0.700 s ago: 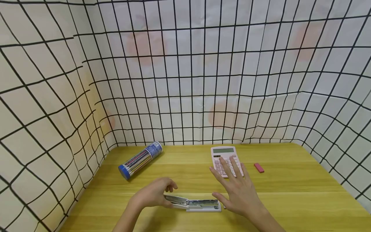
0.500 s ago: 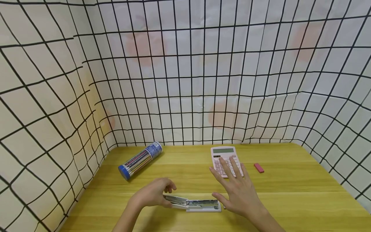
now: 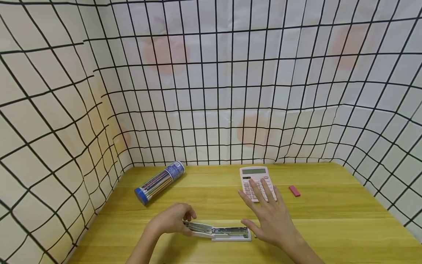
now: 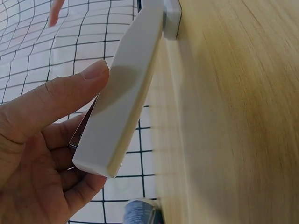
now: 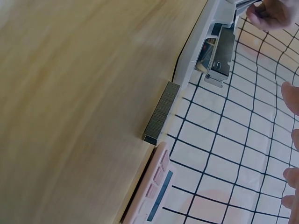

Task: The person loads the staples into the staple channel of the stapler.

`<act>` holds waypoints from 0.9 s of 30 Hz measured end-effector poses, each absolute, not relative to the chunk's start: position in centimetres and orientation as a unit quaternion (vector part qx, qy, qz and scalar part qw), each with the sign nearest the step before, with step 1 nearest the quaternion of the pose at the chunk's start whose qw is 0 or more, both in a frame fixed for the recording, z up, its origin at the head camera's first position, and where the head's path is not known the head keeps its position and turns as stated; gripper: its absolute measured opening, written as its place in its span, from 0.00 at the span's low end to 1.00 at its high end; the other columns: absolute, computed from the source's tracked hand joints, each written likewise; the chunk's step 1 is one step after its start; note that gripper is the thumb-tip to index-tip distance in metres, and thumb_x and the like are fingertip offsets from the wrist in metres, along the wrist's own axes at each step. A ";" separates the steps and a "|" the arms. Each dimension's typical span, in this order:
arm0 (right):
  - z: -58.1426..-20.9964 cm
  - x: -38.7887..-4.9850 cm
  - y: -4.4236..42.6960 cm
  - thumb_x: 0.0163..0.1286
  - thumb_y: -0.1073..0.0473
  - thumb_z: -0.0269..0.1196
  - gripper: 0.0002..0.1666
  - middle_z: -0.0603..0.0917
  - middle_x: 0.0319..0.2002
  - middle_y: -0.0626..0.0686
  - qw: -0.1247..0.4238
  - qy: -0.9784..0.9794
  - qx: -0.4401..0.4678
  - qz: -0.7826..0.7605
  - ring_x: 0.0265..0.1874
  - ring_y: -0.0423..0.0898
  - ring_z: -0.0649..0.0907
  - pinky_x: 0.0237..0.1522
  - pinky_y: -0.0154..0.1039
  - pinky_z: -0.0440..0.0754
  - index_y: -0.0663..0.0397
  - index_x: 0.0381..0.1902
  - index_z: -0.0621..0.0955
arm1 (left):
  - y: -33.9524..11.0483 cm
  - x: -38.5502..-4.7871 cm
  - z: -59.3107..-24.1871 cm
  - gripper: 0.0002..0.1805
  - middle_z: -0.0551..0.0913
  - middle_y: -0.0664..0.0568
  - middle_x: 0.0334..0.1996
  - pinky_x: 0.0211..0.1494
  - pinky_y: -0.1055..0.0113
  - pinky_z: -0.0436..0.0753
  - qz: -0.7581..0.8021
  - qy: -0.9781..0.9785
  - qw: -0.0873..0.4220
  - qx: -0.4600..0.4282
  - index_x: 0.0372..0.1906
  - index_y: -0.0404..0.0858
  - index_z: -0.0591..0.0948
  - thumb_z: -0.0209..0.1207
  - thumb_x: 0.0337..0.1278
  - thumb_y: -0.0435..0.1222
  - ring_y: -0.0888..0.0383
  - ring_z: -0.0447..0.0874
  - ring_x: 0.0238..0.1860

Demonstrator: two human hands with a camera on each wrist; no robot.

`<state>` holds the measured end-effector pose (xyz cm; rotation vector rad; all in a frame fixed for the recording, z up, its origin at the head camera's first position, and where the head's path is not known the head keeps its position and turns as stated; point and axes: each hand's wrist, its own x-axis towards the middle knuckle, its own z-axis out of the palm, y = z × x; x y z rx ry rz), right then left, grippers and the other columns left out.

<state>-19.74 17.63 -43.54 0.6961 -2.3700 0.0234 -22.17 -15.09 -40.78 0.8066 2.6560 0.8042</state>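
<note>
Two checks: grips stapler at nine-o'clock end with left hand, apparently to prevent closing; spreads right hand, gripping nothing, toward three o'clock, near staples.

Stapler, one; staple strip, one; calculator, one; pink block, one; pencil tube, one, pencils uncountable; left hand and right hand, two.

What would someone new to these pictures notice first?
Probably the black-gridded white backdrop, filling most of the head view beyond the table. Next, on the table's near side, the left hand grips one end of the opened stapler, while the outspread right hand overlaps the pink calculator in that view.
</note>
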 end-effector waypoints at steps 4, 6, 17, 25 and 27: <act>-43.6 -19.8 17.6 0.69 0.24 0.34 0.41 0.60 0.75 0.57 0.331 -0.905 0.267 0.013 0.77 0.59 0.48 0.75 0.52 0.26 0.32 0.72 0.65 | -15.0 -22.2 -40.8 0.21 0.80 0.58 0.31 0.38 0.72 0.75 0.272 0.915 0.127 0.271 0.38 0.38 0.82 0.77 0.33 0.36 0.66 0.73 0.32; -43.6 -19.8 17.6 0.69 0.24 0.34 0.41 0.60 0.75 0.57 0.333 -0.904 0.268 0.013 0.76 0.61 0.51 0.75 0.52 0.27 0.32 0.72 0.65 | -15.0 -22.2 -40.9 0.20 0.79 0.59 0.31 0.37 0.72 0.75 0.270 0.915 0.128 0.269 0.37 0.38 0.82 0.77 0.33 0.36 0.66 0.72 0.31; -43.7 -19.8 17.6 0.70 0.24 0.35 0.41 0.61 0.75 0.57 0.332 -0.904 0.269 0.010 0.75 0.62 0.54 0.75 0.53 0.27 0.33 0.72 0.65 | -15.4 -22.1 -40.8 0.18 0.80 0.59 0.30 0.37 0.70 0.76 0.256 0.919 0.139 0.264 0.35 0.40 0.82 0.77 0.34 0.36 0.65 0.73 0.31; -43.6 -19.7 17.6 0.69 0.24 0.35 0.41 0.59 0.75 0.57 0.324 -0.907 0.267 0.010 0.78 0.57 0.43 0.75 0.53 0.27 0.33 0.73 0.64 | -15.4 -22.1 -40.8 0.18 0.80 0.59 0.31 0.39 0.68 0.77 0.243 0.925 0.154 0.249 0.36 0.39 0.83 0.77 0.34 0.35 0.64 0.74 0.33; -43.6 -19.7 17.6 0.69 0.24 0.35 0.41 0.59 0.75 0.57 0.322 -0.908 0.267 0.009 0.78 0.57 0.42 0.75 0.53 0.27 0.33 0.73 0.64 | -15.3 -22.1 -40.8 0.18 0.81 0.58 0.31 0.40 0.66 0.78 0.238 0.927 0.155 0.245 0.36 0.39 0.83 0.76 0.34 0.34 0.64 0.75 0.33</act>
